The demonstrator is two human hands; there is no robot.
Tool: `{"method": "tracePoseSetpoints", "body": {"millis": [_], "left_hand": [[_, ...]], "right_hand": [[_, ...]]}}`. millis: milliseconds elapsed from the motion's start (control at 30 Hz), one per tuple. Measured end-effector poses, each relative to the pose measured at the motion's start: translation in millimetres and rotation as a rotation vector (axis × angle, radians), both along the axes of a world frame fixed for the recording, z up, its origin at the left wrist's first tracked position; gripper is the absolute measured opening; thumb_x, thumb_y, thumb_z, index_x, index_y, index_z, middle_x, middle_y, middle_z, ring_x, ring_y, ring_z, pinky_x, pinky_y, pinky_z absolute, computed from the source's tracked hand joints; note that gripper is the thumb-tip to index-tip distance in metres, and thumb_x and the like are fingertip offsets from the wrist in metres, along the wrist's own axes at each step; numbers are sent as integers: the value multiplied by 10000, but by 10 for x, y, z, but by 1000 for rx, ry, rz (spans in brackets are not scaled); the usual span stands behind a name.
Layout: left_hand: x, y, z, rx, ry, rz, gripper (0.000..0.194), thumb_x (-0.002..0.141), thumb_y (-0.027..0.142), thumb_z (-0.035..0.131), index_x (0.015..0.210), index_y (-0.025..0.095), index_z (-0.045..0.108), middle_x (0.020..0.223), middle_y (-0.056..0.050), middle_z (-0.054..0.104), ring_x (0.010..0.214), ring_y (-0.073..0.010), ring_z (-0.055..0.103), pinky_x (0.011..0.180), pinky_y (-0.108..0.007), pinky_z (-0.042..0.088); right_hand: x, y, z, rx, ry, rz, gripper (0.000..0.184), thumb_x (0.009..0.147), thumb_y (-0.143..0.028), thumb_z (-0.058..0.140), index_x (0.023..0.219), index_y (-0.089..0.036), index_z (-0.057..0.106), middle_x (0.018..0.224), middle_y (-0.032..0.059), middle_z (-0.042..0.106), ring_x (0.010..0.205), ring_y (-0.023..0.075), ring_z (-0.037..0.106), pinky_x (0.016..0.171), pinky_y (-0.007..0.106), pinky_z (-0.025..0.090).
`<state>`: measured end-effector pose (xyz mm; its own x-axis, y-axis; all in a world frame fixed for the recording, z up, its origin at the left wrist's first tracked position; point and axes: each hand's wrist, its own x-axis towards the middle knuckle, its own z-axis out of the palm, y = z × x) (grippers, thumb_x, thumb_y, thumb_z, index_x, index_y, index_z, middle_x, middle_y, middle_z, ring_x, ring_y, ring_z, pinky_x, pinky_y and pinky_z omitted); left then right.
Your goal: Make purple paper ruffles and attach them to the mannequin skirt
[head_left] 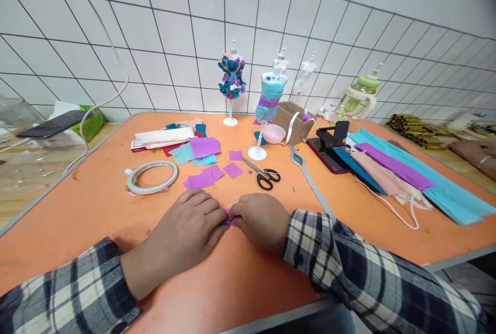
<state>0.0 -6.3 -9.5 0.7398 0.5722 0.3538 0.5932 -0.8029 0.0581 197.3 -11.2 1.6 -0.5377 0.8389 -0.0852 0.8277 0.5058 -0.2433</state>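
Note:
Between my two hands, low over the orange table, is a small piece of purple crepe paper (228, 216), mostly covered by fingers. My left hand (189, 225) pinches its left side, and my right hand (261, 220) pinches the right side. Just beyond my hands lie cut purple paper squares (233, 171) and black-handled scissors (266, 177). A roll of double-sided tape (152, 177) rests flat to the left. Farther back stands a small white dress form (271, 97) wrapped in blue paper with a purple band.
Another dress form (231, 78) carries dark teal and purple ruffles. Near it are a pink bowl (274, 133) and a cardboard box (296, 122). Crepe paper strips (418, 179) and a phone stand (336, 135) lie right. Another person's hand (475, 150) is at the far right.

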Motion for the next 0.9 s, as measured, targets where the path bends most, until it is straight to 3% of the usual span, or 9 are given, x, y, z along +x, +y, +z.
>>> {"method": "tracePoseSetpoints", "body": {"millis": [200,367,667,900], "left_hand": [[3,-3,10,-6,26,10,211,942,263,560,850,211,743,758,-34,676,790,-232,591,805,-416,421],[2,5,18,4,16,2,217,942,254,559,830,223,742,763,-32,677,789,-225,589,816,-416,417],[-11,4,3,37,14,-14,262,964,244,522,809,222,733,745,-26,665,786,-219,602,849,-432,407],[-6,3,14,17,5,-24,250,964,249,524,823,227,728,741,-23,667,766,-214,594,826,-424,410]], "right_hand": [[3,-20,-12,-18,15,11,252,985,-250,493,961,-219,741,919,59,683,870,191,644,715,300,403],[9,-31,-31,-20,28,-13,222,983,-253,502,1086,-208,693,979,67,694,895,201,647,721,301,415],[1,-39,-40,35,-49,4,252,994,-256,486,939,-182,720,971,73,663,821,190,647,660,294,421],[3,-67,-15,49,-76,-17,220,1004,-285,485,1012,-233,699,906,50,696,817,200,661,619,290,401]]}}
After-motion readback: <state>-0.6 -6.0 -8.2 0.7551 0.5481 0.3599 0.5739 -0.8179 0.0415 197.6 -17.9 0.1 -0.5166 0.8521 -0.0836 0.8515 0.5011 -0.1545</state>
